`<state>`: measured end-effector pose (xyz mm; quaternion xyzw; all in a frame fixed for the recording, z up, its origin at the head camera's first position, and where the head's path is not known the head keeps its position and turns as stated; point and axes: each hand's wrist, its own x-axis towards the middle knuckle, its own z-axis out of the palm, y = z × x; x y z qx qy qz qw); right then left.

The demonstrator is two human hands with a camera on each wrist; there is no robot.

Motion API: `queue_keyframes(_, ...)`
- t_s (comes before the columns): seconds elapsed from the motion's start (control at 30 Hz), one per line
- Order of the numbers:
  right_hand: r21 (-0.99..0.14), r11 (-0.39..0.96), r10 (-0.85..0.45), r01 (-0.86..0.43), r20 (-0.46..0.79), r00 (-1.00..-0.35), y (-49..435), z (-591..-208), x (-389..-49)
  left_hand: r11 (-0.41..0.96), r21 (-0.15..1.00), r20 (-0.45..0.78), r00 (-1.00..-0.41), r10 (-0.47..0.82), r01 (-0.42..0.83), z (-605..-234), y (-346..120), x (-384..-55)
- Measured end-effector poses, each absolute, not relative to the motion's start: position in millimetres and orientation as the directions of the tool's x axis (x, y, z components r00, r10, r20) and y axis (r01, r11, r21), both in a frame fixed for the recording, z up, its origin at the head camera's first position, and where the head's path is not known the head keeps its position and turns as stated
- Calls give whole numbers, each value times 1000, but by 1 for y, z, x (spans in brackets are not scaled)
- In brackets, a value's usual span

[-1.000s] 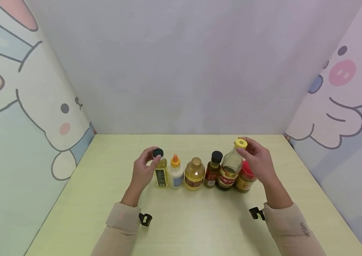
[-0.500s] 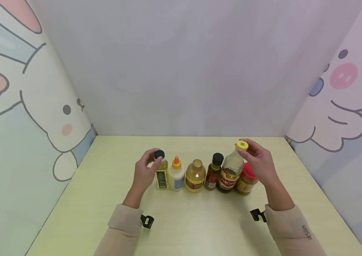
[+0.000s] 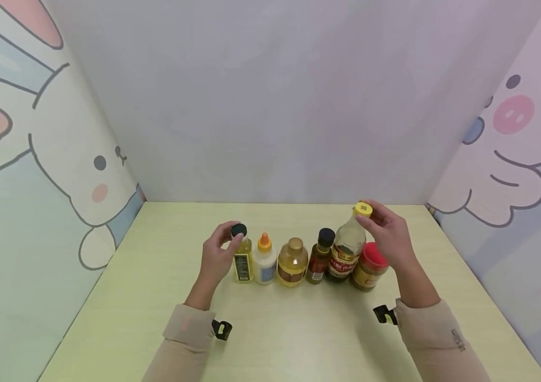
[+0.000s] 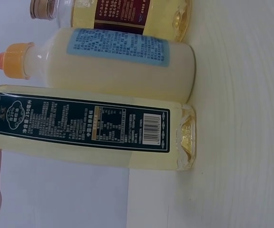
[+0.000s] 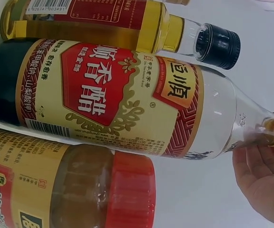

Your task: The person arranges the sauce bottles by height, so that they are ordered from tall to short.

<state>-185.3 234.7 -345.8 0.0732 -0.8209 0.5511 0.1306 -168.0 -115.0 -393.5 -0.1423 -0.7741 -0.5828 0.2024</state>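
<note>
My left hand point(image 3: 220, 254) pinches the dark green cap of a square bottle of pale yellow liquid point(image 3: 243, 265), upright at the row's left end. Its green label point(image 4: 80, 121) faces the left wrist view; only a bit of that hand shows there. My right hand point(image 3: 389, 233) pinches the yellow cap of a tall vinegar bottle point(image 3: 344, 257), which leans slightly right. The right wrist view shows fingers at the neck of the vinegar bottle point(image 5: 175, 104). Beside it stands a red-lidded jar of sesame paste point(image 3: 368, 270), lid close under my right hand.
Between the two held bottles stand a white bottle with an orange nozzle point(image 3: 265, 262), a round gold-capped bottle point(image 3: 292, 265) and a black-capped bottle point(image 3: 319, 262). The pale wooden table point(image 3: 280, 339) meets a grey wall point(image 3: 280, 132) behind, with cartoon panels at both sides.
My right hand and the vinegar bottle have shifted slightly up and back. The sesame paste jar sits a little further right. My left hand keeps its pinch on the cap.
</note>
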Motion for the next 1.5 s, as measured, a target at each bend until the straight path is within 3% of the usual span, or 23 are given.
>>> queue_keyframes(0.27, -877, 410, 46, -249, 293, -955, 234, -342, -192, 291, 827, 505, -863, -9, 481, -392, -113, -169)
queue_keyframes(0.47, -884, 408, 58, -229, 275, -960, 231, -336, -198, 292, 848, 468, -883, -21, 443, -391, -114, -168)
queue_keyframes(0.7, -895, 391, 58, -213, 255, -965, 226, -330, -206, 256, 835, 510, -860, -28, 487, -429, -122, -192)
queue_keyframes(1.5, -920, 328, 21, -214, 234, -972, 209, -327, -225, 268, 837, 504, -863, -37, 477, -430, -121, -190)
